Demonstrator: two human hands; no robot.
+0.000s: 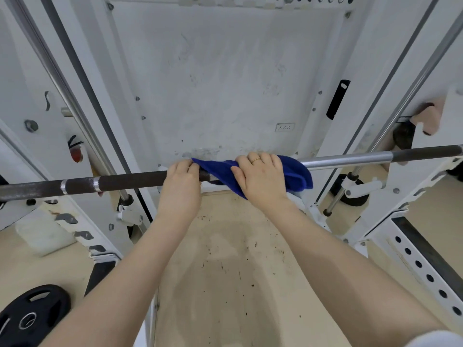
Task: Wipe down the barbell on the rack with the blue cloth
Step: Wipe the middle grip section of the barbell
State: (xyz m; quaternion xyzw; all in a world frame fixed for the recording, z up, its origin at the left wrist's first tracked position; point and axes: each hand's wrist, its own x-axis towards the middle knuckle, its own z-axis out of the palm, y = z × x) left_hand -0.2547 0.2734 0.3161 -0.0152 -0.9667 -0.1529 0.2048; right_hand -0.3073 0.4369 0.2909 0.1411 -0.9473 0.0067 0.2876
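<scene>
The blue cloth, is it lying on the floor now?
No, the blue cloth is draped over the barbell, with the right hand gripping it there and the left hand pinching its corner.

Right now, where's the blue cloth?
In the head view the blue cloth is draped over the middle of the barbell, under the right hand, beside the left hand.

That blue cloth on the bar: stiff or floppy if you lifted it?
Probably floppy: the blue cloth drapes and folds over the bar. Likely light, since its loose end hangs below the right hand.
</scene>
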